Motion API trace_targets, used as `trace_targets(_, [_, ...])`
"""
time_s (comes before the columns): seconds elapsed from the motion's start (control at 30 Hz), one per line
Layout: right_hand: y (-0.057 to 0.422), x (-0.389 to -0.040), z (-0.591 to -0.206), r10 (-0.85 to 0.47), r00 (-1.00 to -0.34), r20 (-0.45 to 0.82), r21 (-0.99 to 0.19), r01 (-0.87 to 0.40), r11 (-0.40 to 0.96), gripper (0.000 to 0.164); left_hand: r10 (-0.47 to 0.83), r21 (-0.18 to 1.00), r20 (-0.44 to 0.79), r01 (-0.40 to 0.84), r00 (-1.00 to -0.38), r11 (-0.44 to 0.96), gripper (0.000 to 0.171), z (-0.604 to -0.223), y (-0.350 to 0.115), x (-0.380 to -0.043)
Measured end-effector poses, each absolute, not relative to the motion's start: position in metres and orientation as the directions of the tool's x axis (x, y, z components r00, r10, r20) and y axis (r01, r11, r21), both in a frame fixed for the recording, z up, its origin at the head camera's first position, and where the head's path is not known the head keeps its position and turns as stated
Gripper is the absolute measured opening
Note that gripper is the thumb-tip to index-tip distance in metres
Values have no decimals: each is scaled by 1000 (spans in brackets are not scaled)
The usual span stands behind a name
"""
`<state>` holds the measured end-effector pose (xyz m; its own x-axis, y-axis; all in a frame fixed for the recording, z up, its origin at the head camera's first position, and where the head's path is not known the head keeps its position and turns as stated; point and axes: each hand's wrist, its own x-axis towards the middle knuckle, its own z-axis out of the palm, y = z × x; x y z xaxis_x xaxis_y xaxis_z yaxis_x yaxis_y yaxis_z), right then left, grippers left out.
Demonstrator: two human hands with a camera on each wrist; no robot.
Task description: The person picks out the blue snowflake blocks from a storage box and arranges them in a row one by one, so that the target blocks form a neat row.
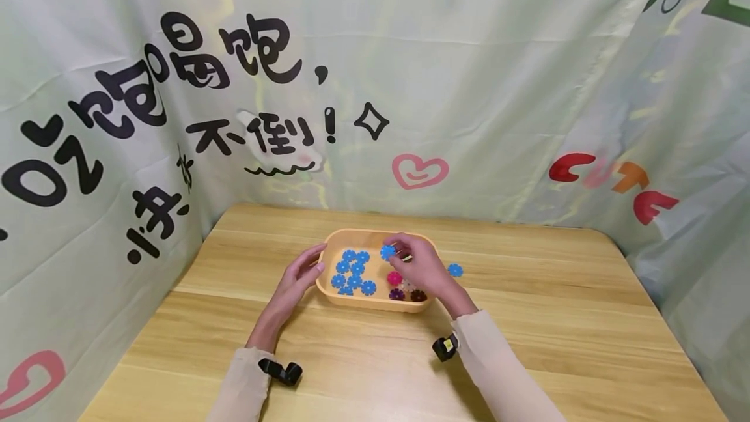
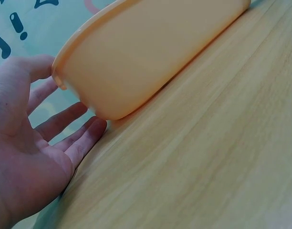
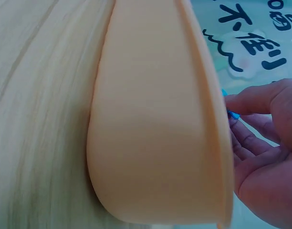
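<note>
An orange plastic tray (image 1: 375, 303) stands on the wooden table. Its left end is held by my left hand (image 1: 300, 275), thumb at the rim and fingers against the outer wall (image 2: 136, 57). Over the right half of the tray, my right hand (image 1: 417, 264) pinches a blue snowflake disc (image 1: 388, 252) between thumb and fingertips. Several blue snowflake discs (image 1: 354, 281) lie in the tray's left half. On the right side are a pink disc (image 1: 394, 278), a purple disc (image 1: 396, 294) and a dark brown disc (image 1: 418, 295), with others partly hidden under the hand.
One blue disc (image 1: 455, 270) lies on the table (image 1: 562, 305) just right of the tray. A printed fabric curtain (image 1: 486, 103) hangs behind the table and along its sides. Black wrist cameras sit on both cuffs.
</note>
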<state>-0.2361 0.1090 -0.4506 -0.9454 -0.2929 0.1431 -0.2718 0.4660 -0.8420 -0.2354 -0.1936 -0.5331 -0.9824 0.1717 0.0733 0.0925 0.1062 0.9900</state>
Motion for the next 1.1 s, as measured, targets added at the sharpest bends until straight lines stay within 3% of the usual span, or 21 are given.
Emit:
trace_targets(0.43, [123, -222, -450, -268, -941, 205, -842, -309, 442, 34, 160, 991, 59, 77, -985, 109, 48, -533, -198, -235])
trace_targets(1.1, [188, -197, -457, -85, -940, 332, -853, -337, 399, 34, 162, 992, 77, 92, -984, 86, 47, -534, -194, -233])
